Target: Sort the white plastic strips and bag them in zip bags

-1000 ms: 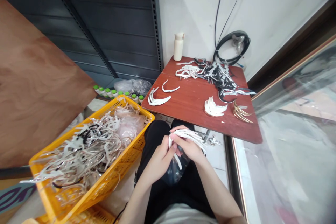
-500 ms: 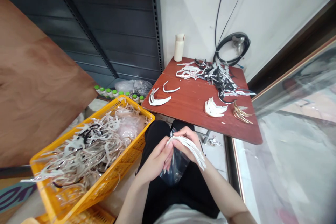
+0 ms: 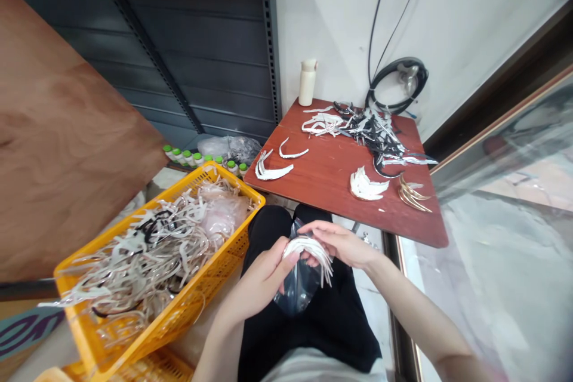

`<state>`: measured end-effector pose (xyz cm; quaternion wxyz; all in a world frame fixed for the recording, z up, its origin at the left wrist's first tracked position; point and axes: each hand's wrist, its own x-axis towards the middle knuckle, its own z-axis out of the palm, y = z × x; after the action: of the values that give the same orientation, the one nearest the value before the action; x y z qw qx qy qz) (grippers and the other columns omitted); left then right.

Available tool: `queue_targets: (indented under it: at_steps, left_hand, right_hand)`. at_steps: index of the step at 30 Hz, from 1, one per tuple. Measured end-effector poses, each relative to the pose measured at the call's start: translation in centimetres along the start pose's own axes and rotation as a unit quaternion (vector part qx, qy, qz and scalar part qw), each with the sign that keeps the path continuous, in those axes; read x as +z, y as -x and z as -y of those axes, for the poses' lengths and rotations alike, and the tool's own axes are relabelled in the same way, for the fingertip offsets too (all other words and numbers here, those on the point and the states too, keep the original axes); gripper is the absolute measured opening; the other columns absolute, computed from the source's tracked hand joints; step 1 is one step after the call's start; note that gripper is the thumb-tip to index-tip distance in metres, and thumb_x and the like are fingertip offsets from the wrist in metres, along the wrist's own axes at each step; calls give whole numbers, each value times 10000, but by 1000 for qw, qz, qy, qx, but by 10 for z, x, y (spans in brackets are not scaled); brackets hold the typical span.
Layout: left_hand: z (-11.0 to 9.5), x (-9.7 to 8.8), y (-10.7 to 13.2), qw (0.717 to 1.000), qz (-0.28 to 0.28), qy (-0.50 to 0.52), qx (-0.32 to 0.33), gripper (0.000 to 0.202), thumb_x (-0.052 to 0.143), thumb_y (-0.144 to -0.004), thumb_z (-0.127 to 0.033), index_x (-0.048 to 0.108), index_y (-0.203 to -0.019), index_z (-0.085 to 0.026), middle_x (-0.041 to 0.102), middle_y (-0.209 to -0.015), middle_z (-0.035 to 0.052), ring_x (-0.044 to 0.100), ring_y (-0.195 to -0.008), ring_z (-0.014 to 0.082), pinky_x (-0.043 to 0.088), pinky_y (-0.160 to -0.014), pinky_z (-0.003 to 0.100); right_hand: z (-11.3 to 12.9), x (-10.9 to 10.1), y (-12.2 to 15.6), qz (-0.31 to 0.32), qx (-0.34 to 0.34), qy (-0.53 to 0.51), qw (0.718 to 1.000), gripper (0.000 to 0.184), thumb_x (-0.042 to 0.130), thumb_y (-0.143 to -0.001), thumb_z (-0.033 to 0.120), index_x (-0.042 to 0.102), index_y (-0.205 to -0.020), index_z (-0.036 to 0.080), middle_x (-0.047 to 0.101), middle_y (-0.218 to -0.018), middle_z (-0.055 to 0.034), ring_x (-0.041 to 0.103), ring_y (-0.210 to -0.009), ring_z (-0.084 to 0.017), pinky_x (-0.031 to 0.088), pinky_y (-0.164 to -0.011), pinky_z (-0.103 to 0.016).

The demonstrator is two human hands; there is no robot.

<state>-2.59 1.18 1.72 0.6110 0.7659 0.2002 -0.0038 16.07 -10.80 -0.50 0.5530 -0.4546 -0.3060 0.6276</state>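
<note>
Over my lap, my left hand (image 3: 271,268) pinches one end of a bundle of white curved strips (image 3: 308,245). The strips arch to the right and their loose ends fan downward. My right hand (image 3: 338,243) is curled around the far side of the same bundle, with some fingertips hidden behind it. Beneath both hands a clear plastic bag (image 3: 298,289) lies across my legs. On the table ahead are a small stack of white curved strips (image 3: 271,172), a single curved strip (image 3: 293,152), a white bunch (image 3: 367,185) and a gold-coloured bunch (image 3: 412,196).
A yellow plastic basket (image 3: 233,250) full of tangled strips stands at my left. The red-brown table (image 3: 322,188) carries a black, white and silver heap (image 3: 373,128) and a cream bottle (image 3: 307,83). Green-capped bottles (image 3: 197,158) line the floor; a coiled black cable (image 3: 421,74) hangs behind.
My right hand has shifted outward, its wrist swinging to the right. The bundle now arches more tightly, its loose ends drawn left, away from my right forearm. My left hand still holds its end.
</note>
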Motion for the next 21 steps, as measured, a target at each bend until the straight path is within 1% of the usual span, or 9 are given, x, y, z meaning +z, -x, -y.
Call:
queue_targets:
  at_steps: [1, 3, 7, 10, 14, 16, 18, 20, 21]
  left_hand:
    - [-1, 0, -1, 1000, -3, -18, -4, 313, 377, -964, -502, 468, -901, -210, 498, -655, -56, 533, -552, 104, 421, -532, 204]
    - [-2, 0, -3, 999, -9, -42, -13, 323, 358, -963, -513, 465, -904, -214, 502, -650, -59, 558, -544, 114, 438, -535, 211]
    - [-2, 1, -8, 998, 0, -62, -31, 346, 331, -959, -536, 487, -984, -228, 497, -638, -66, 577, -512, 126, 442, -513, 216]
    - [0, 2, -10, 997, 21, -70, -39, 359, 322, -958, -541, 492, -1063, -243, 507, -656, -68, 578, -491, 124, 442, -513, 220]
    - [4, 5, -12, 998, 9, -54, -23, 351, 337, -954, -533, 510, -1026, -236, 525, -707, -54, 592, -557, 124, 460, -550, 215]
    - [6, 7, -14, 998, -6, -59, -18, 339, 363, -949, -527, 518, -1040, -240, 543, -712, -51, 596, -587, 129, 453, -557, 209]
    - [7, 10, -16, 996, -23, -81, -12, 325, 381, -948, -519, 528, -1031, -242, 553, -677, -52, 598, -597, 135, 432, -560, 206]
    - [9, 13, -18, 993, -40, -110, 1, 311, 382, -954, -504, 540, -994, -238, 565, -661, -48, 601, -611, 143, 414, -570, 208]
    - [9, 14, -18, 991, -49, -124, 8, 306, 381, -958, -493, 544, -978, -235, 577, -670, -43, 606, -624, 146, 409, -579, 211]
  right_hand:
    - [2, 1, 2, -9, 1, 13, 1000, 381, 552, -930, 448, 607, -1221, 208, 724, -929, -68, 703, -766, -175, 572, -737, -326]
    - [5, 5, 5, -40, -35, 83, 995, 410, 612, -896, 435, 615, -1246, 222, 710, -1025, -59, 686, -806, -171, 558, -780, -322]
    - [1, 10, 7, -102, -103, 226, 963, 452, 686, -834, 425, 654, -1238, 225, 711, -1048, -39, 653, -859, -196, 541, -811, -328]
    - [-4, 8, 6, -89, -105, 263, 955, 457, 681, -831, 442, 666, -1227, 216, 722, -1005, -40, 647, -832, -199, 541, -755, -312]
    - [-4, 1, 5, -65, -86, 306, 946, 476, 690, -817, 444, 669, -1226, 202, 729, -899, -31, 632, -715, -178, 508, -627, -268]
    - [0, 0, 5, -83, -75, 357, 928, 447, 679, -831, 412, 667, -1230, 212, 723, -807, -10, 605, -635, -155, 462, -572, -243]
    - [7, 2, 5, -103, -65, 425, 897, 387, 676, -837, 363, 687, -1200, 230, 705, -724, 11, 578, -579, -135, 411, -540, -223]
    - [15, 5, 4, -105, -61, 481, 868, 306, 678, -831, 315, 725, -1124, 239, 697, -688, 18, 582, -576, -130, 387, -543, -214]
    - [18, 6, 3, -101, -59, 494, 861, 266, 679, -826, 296, 739, -1079, 237, 704, -701, 14, 600, -599, -134, 391, -557, -211]
